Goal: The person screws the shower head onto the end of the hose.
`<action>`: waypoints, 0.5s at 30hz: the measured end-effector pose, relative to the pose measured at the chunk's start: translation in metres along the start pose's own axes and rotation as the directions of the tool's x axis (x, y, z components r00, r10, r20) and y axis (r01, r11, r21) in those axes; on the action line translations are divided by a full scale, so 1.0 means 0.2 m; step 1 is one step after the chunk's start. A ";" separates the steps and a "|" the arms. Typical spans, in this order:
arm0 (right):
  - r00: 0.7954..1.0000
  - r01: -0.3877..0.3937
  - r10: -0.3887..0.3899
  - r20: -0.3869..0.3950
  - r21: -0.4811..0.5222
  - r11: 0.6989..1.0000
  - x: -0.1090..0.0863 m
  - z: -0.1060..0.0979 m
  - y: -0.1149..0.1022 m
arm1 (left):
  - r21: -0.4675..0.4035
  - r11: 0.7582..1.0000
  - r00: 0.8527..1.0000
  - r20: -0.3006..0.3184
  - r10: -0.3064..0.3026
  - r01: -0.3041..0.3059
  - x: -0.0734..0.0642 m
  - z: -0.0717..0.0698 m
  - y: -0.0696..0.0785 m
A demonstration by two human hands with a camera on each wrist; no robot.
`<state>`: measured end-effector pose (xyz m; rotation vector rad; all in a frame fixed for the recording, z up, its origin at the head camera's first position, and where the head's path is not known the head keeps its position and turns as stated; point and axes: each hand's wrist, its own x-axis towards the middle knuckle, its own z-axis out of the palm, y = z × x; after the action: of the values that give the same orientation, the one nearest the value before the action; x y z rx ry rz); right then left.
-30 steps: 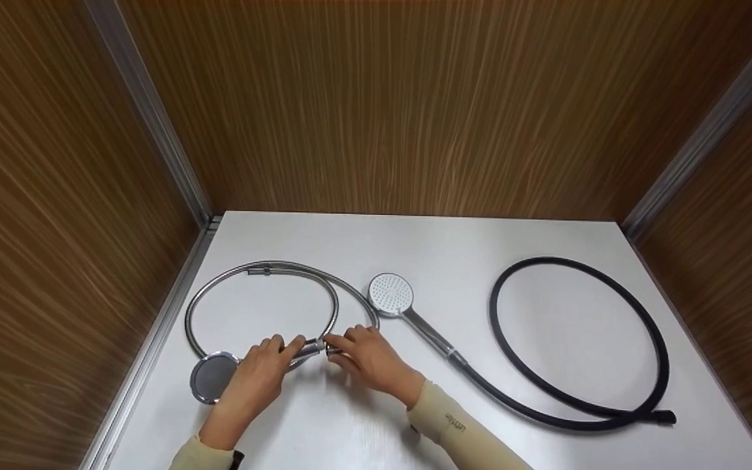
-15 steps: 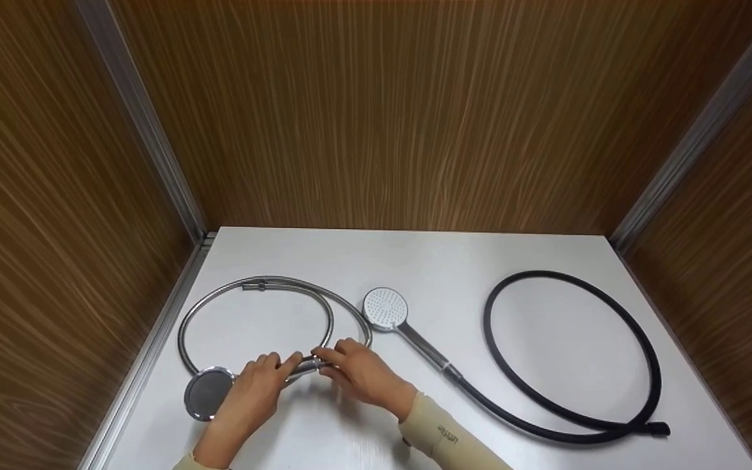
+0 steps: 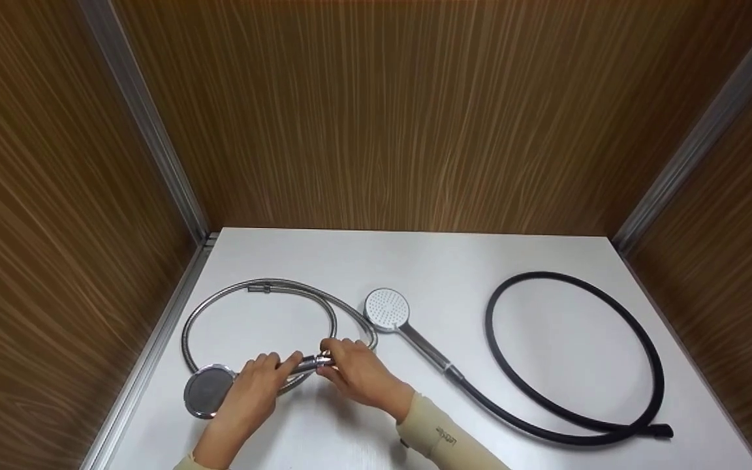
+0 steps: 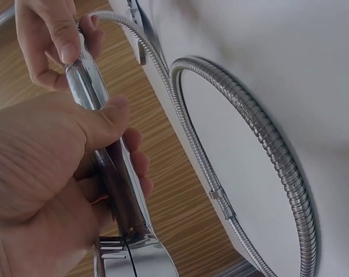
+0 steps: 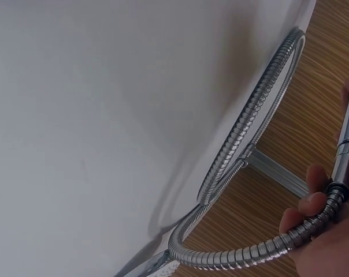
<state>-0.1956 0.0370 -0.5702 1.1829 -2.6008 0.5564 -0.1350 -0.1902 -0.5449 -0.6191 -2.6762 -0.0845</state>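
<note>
My left hand (image 3: pixel 253 386) grips the handle of a chrome shower head (image 3: pixel 209 391), with the thumb along the handle and the fingers curled round it in the left wrist view. At the handle's far end my right hand (image 3: pixel 360 369) pinches the end fitting of a metal shower hose (image 5: pixel 252 251). Fitting and handle end meet in line in the right wrist view; how far they are joined is hidden by the fingers. From the right hand the hose curves away and lies coiled on the white table (image 3: pixel 467 261), in loops behind both hands.
Right of the hands lies a second shower head (image 3: pixel 387 309) with a white spray face, joined to a black hose (image 3: pixel 657 365) coiled at the right. Its head touches or nearly touches the metal hose. Wood-grain panels (image 3: pixel 376 117) enclose the table's back and sides.
My right hand's fingers have shifted and turned at the joint between hose fitting and handle; the gap seen there a second ago has closed. The camera has tilted slightly. My left hand keeps its grip.
</note>
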 end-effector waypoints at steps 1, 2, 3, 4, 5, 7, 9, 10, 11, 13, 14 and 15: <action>1.000 0.003 -0.003 -0.003 0.002 1.000 0.00 0.00 0.00 | 0.000 1.000 1.000 0.006 -0.002 0.002 0.00 0.00 0.00; 1.000 0.009 -0.009 -0.008 0.000 1.000 0.00 0.00 0.00 | 0.000 1.000 1.000 0.013 -0.005 0.005 0.00 0.00 0.00; 1.000 0.017 -0.017 -0.015 -0.002 1.000 0.00 0.00 0.00 | -0.001 1.000 1.000 0.019 -0.008 0.008 0.00 -0.01 0.01; 0.999 0.025 -0.025 -0.022 -0.008 1.000 0.00 0.00 0.00 | -0.005 1.000 1.000 0.027 -0.012 0.012 0.00 -0.01 0.01; 0.999 0.034 -0.034 -0.031 -0.016 0.999 0.00 0.00 0.00 | -0.006 1.000 0.999 0.034 -0.015 0.015 0.00 -0.01 0.01; 0.998 0.048 -0.050 -0.050 -0.029 0.998 0.00 0.00 0.00 | -0.011 1.000 0.999 0.047 -0.020 0.020 0.00 -0.02 0.01; 0.996 0.061 -0.063 -0.067 -0.042 0.997 0.00 0.00 0.00 | -0.018 1.000 0.998 0.060 -0.022 0.023 0.00 -0.02 0.01; 0.995 0.065 -0.069 -0.074 -0.048 0.997 0.01 0.00 0.01 | -0.023 0.999 0.998 0.066 -0.024 0.025 0.00 -0.02 0.01; 0.994 0.069 -0.073 -0.080 -0.052 0.996 0.01 0.00 0.01 | -0.027 0.999 0.997 0.071 -0.024 0.026 0.00 -0.02 0.01; 0.994 0.068 -0.073 -0.082 -0.060 0.996 0.01 0.00 0.01 | -0.032 0.999 0.997 0.078 -0.027 0.030 0.00 -0.02 0.01; 0.994 0.066 -0.071 -0.080 -0.064 0.996 0.01 0.00 0.00 | -0.030 0.999 0.996 0.081 -0.026 0.029 0.00 -0.02 0.01; 0.995 0.062 -0.067 -0.078 -0.064 0.996 0.01 0.00 0.00 | -0.026 0.999 0.996 0.081 -0.026 0.028 0.00 -0.02 0.01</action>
<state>-0.1972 0.0362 -0.5699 1.1953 -2.4850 0.4963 -0.1330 -0.1885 -0.5417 -0.6073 -2.7664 -0.1060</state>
